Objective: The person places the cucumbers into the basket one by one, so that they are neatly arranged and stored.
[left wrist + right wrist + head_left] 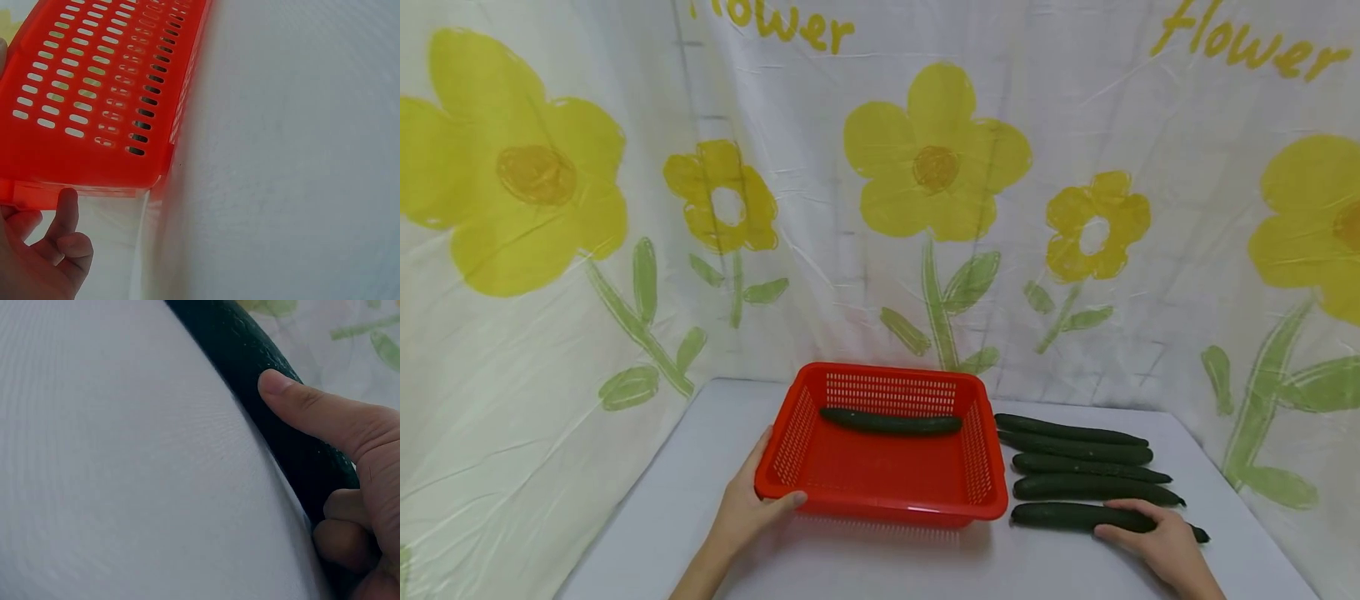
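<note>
A red plastic basket with slotted walls stands on the white table. My left hand grips its left end by the rim, thumb over the front corner; in the left wrist view, curled fingers meet the rim. One dark green cucumber lies inside along the back wall. To the right of the basket, my right hand holds the nearest cucumber of a row, gripping it toward its right end. In the right wrist view the thumb and curled fingers close round this cucumber, which lies along the tabletop.
Several more cucumbers lie side by side behind the held one, right of the basket. The white tabletop ends at a hanging white cloth painted with yellow flowers, which encloses the back and sides.
</note>
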Action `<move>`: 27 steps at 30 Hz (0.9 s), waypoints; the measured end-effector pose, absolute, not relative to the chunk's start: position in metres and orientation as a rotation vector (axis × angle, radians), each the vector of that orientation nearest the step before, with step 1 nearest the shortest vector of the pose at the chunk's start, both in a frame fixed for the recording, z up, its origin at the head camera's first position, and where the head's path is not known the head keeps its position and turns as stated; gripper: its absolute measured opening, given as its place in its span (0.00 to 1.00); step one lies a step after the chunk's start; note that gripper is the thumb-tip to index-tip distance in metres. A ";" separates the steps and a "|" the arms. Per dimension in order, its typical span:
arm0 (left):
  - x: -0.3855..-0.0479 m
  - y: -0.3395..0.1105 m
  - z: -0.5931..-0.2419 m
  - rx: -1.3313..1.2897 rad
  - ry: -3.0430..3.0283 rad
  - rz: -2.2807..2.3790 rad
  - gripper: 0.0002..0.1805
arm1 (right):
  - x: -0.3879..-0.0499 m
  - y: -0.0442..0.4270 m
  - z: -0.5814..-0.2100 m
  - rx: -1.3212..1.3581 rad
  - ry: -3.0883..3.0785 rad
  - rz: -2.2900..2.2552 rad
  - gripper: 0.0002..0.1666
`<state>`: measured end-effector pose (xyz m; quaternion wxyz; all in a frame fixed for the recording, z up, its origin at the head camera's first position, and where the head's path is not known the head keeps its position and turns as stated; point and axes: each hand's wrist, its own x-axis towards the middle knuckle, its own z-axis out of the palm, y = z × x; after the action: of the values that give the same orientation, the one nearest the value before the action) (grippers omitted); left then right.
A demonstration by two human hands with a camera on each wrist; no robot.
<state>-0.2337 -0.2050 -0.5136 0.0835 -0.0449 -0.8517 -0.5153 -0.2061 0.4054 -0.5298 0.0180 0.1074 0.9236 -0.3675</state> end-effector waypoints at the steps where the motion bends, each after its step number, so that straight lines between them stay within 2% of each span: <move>1: -0.234 -0.205 -0.514 -0.134 -2.542 -1.538 0.63 | -0.206 0.405 -0.530 0.342 2.865 -1.146 0.43; 15: -0.235 -0.204 -0.513 -0.157 -2.522 -1.519 0.63 | -0.206 0.408 -0.531 0.413 2.833 -1.176 0.50; 27: -0.234 -0.206 -0.514 -0.166 -2.522 -1.512 0.62 | -0.205 0.405 -0.531 0.447 2.819 -1.242 0.49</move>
<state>-0.2335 -0.2060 -0.5139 0.0978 -0.0562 -0.8522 -0.5109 -0.2046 0.4047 -0.5311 0.0142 0.1435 0.9055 -0.3990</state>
